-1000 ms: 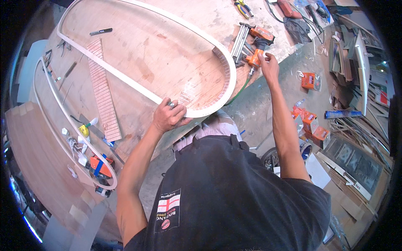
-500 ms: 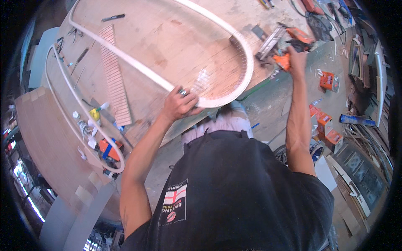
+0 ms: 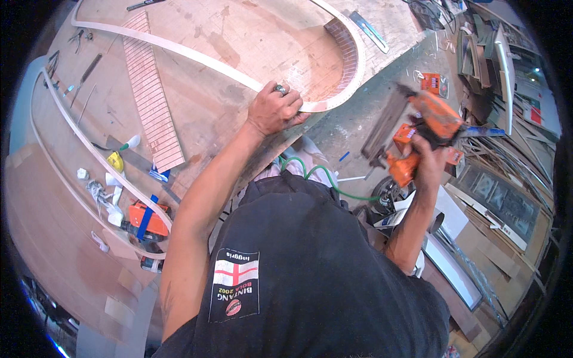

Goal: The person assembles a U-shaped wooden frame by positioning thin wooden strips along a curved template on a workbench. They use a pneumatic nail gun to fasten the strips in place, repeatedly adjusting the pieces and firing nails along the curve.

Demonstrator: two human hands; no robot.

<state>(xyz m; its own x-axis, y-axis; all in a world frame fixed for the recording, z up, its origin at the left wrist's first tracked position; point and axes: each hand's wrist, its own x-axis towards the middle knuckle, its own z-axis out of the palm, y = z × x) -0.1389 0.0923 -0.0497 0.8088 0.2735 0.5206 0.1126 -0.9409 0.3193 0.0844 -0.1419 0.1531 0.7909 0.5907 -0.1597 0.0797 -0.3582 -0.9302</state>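
My left hand (image 3: 276, 110) is closed round the near edge of a pale curved wooden frame (image 3: 203, 58), just beside its rounded end. Its fingers wrap over the strip, and a ring shows on one of them. A slotted lining (image 3: 344, 52) follows the inside of the bend. Out to the right, off the table, my right hand (image 3: 428, 164) grips an orange and black nail gun (image 3: 439, 113) by its handle. The gun's long magazine is blurred by motion. A green hose (image 3: 349, 196) loops in front of my waist toward the right.
On the worktable (image 3: 268, 36) lie a slotted wooden strip (image 3: 149, 89), a second narrow loop frame (image 3: 89, 143), a yellow bottle (image 3: 116, 161) and an orange tool (image 3: 149, 219). A flat blade-like tool (image 3: 369, 31) rests near the right edge. Wood offcuts (image 3: 528, 155) clutter the floor at right.
My right hand has lifted the nail gun off the table and swung it down and right, nearer my body. The left hand stays on the frame. The view has shifted.
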